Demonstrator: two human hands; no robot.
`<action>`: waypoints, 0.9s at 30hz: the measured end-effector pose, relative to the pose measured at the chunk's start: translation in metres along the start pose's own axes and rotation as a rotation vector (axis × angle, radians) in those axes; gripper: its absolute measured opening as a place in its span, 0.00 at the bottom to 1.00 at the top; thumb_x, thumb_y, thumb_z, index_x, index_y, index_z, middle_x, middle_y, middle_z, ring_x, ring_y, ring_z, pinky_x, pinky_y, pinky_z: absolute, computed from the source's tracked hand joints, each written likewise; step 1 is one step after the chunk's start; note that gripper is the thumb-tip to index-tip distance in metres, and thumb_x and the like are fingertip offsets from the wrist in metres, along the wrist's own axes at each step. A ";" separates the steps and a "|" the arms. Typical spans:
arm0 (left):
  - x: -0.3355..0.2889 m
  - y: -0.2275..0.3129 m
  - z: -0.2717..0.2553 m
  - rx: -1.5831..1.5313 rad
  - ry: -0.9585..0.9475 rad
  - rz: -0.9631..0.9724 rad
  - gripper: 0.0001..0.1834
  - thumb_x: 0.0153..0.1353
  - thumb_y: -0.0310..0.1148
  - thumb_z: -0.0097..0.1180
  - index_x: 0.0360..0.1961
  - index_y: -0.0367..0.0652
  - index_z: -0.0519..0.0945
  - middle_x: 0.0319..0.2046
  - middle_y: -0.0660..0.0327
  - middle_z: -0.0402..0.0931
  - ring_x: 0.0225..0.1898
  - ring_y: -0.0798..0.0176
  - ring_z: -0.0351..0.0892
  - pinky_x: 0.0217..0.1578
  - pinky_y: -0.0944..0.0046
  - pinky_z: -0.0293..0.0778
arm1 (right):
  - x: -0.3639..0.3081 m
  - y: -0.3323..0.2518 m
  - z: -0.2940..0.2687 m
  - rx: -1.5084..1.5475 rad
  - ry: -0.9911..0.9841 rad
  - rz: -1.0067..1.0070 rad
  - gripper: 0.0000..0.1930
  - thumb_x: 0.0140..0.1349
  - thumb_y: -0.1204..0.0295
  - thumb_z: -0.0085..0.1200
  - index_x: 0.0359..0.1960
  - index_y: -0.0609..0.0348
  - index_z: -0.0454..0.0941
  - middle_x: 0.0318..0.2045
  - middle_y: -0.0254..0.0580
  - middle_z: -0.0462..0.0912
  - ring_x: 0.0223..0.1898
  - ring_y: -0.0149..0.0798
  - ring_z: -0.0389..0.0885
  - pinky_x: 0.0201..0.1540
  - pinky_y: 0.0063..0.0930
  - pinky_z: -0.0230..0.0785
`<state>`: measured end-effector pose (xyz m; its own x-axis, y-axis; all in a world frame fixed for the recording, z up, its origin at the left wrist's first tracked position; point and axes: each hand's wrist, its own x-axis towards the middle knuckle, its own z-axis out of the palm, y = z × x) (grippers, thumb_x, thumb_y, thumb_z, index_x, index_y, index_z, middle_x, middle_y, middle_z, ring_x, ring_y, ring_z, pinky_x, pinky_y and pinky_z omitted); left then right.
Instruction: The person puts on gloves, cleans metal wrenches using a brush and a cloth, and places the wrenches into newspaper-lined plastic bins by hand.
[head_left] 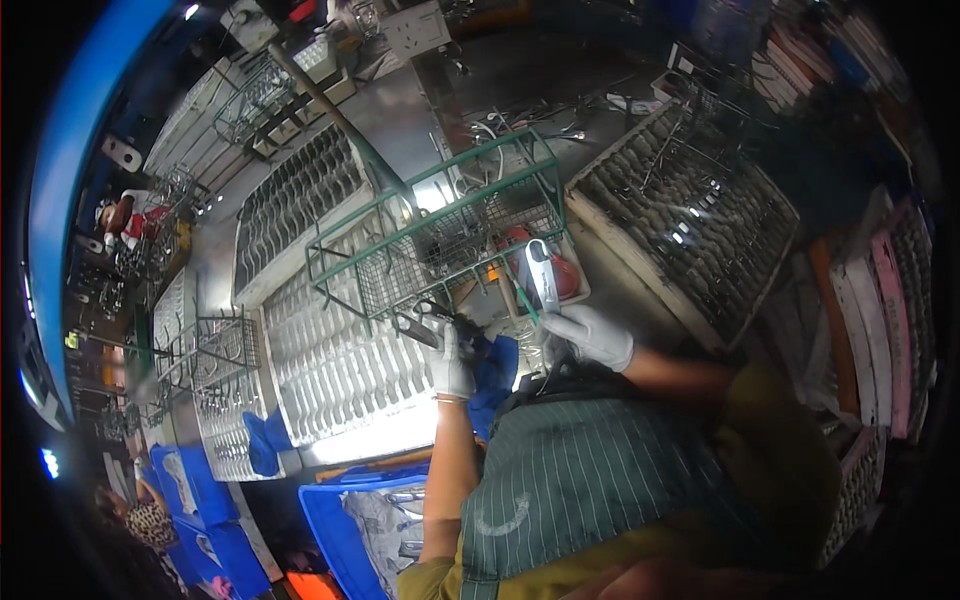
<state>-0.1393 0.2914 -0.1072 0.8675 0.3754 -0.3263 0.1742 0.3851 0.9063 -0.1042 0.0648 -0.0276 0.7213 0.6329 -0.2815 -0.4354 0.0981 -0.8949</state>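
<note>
My right hand [592, 338], in a white glove, is closed round the lower end of a shiny silver wrench-like tool [541, 272]. The tool stands nearly upright, its rounded head at the top. Beside it slants a thin green stick [526, 303]; whether my fingers touch it I cannot tell. My left hand [453, 365], also gloved, is closed on dark metal tool pieces [420, 325] that stick out past the fingers; their exact kind is unclear. A blue cloth [495, 380] hangs between my hands. Right ahead is a green wire basket [440, 225] with small parts inside.
White slotted trays [345, 350] lie at left, with another slotted tray [690, 230] at right. A red object [562, 278] sits in a container behind my right hand. Loose metal parts [530, 120] lie farther back. A blue bin [345, 540] stands near my left forearm.
</note>
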 end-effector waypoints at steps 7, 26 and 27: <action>-0.022 0.000 0.010 -0.231 -0.180 -0.003 0.14 0.60 0.38 0.52 0.41 0.40 0.73 0.27 0.67 0.72 0.25 0.74 0.68 0.27 0.75 0.65 | -0.010 -0.003 0.007 -0.162 0.121 -0.229 0.17 0.64 0.61 0.43 0.35 0.67 0.73 0.25 0.35 0.76 0.29 0.29 0.76 0.33 0.23 0.67; -0.056 -0.028 -0.042 -0.733 0.068 -0.209 0.14 0.57 0.45 0.53 0.39 0.49 0.72 0.31 0.65 0.73 0.31 0.62 0.72 0.38 0.56 0.72 | 0.050 0.140 -0.034 -1.212 -0.127 0.139 0.21 0.56 0.53 0.47 0.47 0.51 0.71 0.35 0.51 0.79 0.39 0.52 0.76 0.42 0.42 0.66; -0.055 -0.028 -0.044 -0.646 0.143 -0.204 0.14 0.58 0.43 0.52 0.40 0.47 0.72 0.32 0.62 0.74 0.33 0.60 0.73 0.40 0.55 0.71 | 0.053 0.140 -0.034 -1.245 -0.081 0.006 0.21 0.56 0.54 0.47 0.48 0.50 0.71 0.35 0.52 0.79 0.39 0.52 0.77 0.42 0.42 0.67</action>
<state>-0.2124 0.2969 -0.1260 0.7692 0.3323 -0.5458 -0.0235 0.8683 0.4956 -0.1087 0.0861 -0.1799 0.6667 0.6806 -0.3038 0.3987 -0.6701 -0.6261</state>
